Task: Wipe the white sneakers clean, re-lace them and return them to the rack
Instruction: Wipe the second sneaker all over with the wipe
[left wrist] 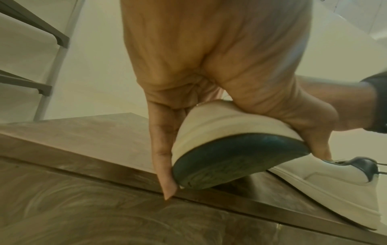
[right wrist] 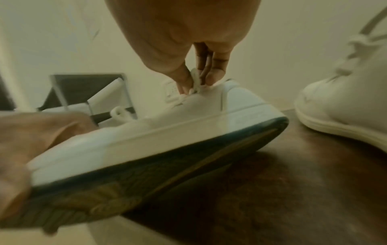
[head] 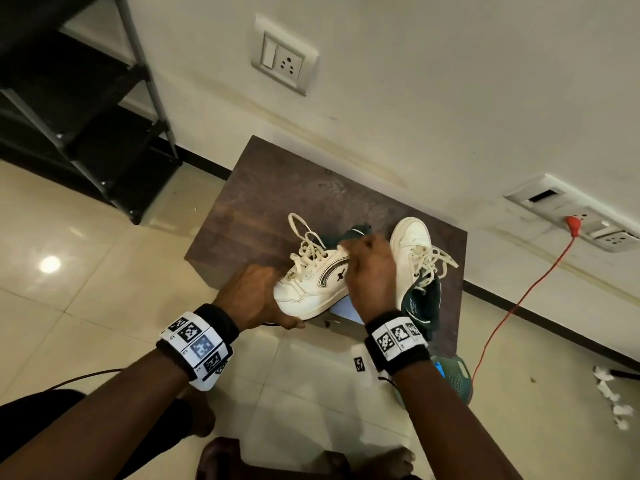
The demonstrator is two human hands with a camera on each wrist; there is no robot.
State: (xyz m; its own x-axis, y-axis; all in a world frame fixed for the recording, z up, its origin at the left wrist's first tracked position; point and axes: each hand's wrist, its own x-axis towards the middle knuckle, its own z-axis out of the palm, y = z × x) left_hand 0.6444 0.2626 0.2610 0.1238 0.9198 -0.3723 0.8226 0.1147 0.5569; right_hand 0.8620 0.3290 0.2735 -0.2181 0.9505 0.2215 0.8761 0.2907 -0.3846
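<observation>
Right wrist shows re-lacing: left hand grips the sneaker toe, right hand pinches its lace; next, thread an eyelet.

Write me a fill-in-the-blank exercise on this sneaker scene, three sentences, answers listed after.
1. The left hand grips the held sneaker at its ____ end.
2. The right hand pinches that sneaker's ____.
3. The other sneaker rests on the brown ____.

Missing words: toe; lace; table
</observation>
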